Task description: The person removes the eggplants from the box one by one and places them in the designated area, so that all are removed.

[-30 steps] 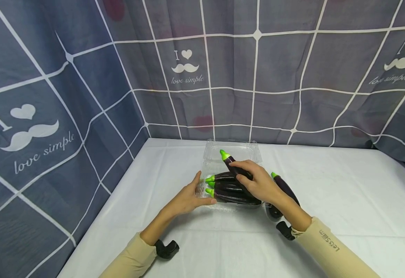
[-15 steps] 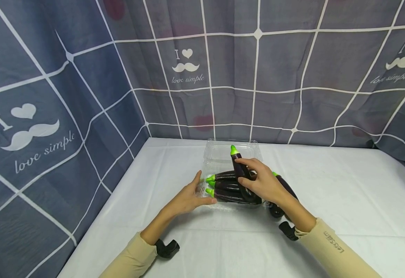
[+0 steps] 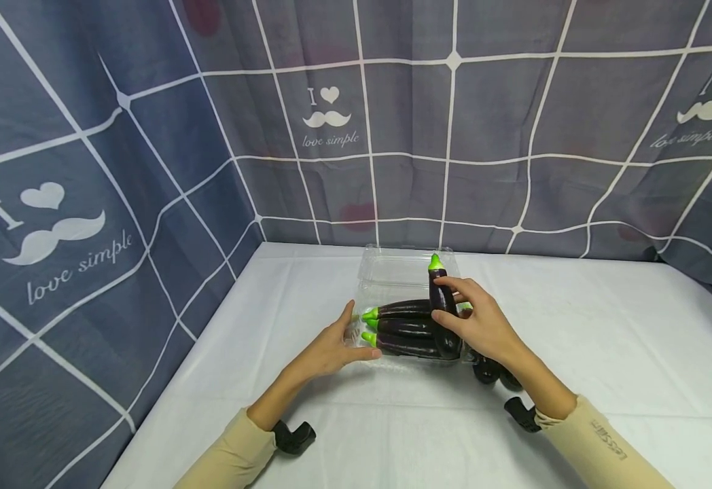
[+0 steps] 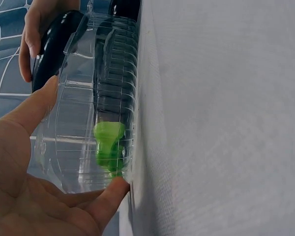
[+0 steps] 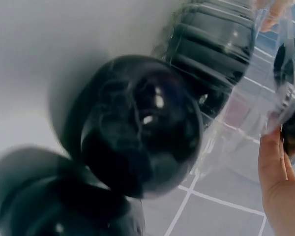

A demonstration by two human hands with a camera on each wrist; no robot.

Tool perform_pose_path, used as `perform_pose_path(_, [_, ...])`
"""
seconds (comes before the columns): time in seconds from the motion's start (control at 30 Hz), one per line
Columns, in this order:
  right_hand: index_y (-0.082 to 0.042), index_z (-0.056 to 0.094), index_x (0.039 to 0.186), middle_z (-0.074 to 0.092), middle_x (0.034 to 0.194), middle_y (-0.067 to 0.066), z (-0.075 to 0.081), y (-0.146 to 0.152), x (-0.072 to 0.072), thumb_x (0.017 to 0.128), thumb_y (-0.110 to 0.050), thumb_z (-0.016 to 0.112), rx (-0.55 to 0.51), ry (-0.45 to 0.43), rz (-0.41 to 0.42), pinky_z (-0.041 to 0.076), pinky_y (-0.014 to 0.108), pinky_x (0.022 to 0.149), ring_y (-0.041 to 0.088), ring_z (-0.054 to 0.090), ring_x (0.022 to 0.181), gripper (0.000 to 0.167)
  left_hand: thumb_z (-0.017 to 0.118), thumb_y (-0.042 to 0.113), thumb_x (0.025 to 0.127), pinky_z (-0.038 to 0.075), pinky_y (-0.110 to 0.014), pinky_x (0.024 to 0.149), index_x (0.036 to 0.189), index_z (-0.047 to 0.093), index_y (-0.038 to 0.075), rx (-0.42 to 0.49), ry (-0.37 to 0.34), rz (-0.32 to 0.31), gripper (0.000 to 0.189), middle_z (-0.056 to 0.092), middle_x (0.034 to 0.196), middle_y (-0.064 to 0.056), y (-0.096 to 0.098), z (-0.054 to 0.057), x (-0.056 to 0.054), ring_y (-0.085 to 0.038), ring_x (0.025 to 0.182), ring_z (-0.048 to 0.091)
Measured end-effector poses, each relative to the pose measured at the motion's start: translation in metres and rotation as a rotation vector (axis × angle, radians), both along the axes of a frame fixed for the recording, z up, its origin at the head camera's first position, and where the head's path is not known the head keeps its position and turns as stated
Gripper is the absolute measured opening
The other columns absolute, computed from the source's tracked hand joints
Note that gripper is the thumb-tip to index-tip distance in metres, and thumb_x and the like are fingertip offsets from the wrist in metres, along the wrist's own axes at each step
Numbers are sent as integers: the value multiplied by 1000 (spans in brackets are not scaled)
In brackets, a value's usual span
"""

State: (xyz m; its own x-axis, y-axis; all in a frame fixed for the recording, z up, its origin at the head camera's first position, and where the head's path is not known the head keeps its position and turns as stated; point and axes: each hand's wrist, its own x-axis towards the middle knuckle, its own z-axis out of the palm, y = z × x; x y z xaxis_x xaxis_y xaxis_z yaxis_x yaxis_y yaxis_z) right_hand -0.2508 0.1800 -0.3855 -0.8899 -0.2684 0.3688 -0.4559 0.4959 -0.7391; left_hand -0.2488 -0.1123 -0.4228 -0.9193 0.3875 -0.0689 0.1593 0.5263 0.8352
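My right hand [image 3: 484,322] grips a dark purple eggplant [image 3: 443,299] with a green stem. The eggplant lies crosswise over the right part of several others [image 3: 401,329] in the clear plastic clamshell box [image 4: 73,140]. Whether it rests on them or hangs just above, I cannot tell. At the box's left end, my left hand [image 3: 329,350] holds the walls between thumb and fingers; the left wrist view shows a green stem [image 4: 109,142] through the plastic. Just right of the box, two more eggplants lie on the table, their rounded ends [image 5: 142,128] large in the right wrist view.
The box's transparent lid [image 3: 393,266] is folded back on the far side. A white cloth [image 3: 405,435] covers the table. A dark checked curtain [image 3: 405,190] hangs along the back and left. Black wrist mounts [image 3: 295,438] stick out below both wrists.
My right hand has shifted right with the eggplant and turned it from slanting to nearly straight away from me. My left hand has stayed on the box.
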Motion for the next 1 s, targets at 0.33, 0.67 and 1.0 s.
perform_pose_path(0.33, [-14, 52, 141, 56, 128, 15, 5, 14, 11, 93, -25, 71, -1, -65, -38, 53, 44, 77, 37, 62, 105, 53, 80, 44, 81, 32, -53, 109, 159, 2, 7, -14, 0, 3, 116, 23, 158, -21, 0, 2, 0, -35, 142, 30])
perform_pose_path(0.67, [-14, 55, 141, 56, 134, 11, 8, 33, 25, 92, -25, 73, 38, -59, -76, 52, 36, 81, 27, 62, 101, 54, 80, 45, 81, 34, -53, 108, 159, 1, 8, -9, -4, 1, 116, 25, 158, -21, 2, 0, -1, -35, 141, 32])
perform_pose_path(1.0, [-11, 55, 141, 58, 126, 10, 13, 65, 43, 92, -24, 73, 113, -49, -118, 51, 25, 77, 22, 56, 103, 55, 80, 49, 80, 31, -53, 110, 159, 2, 8, -19, -3, 14, 118, 24, 158, -20, 1, 0, 0, -34, 143, 27])
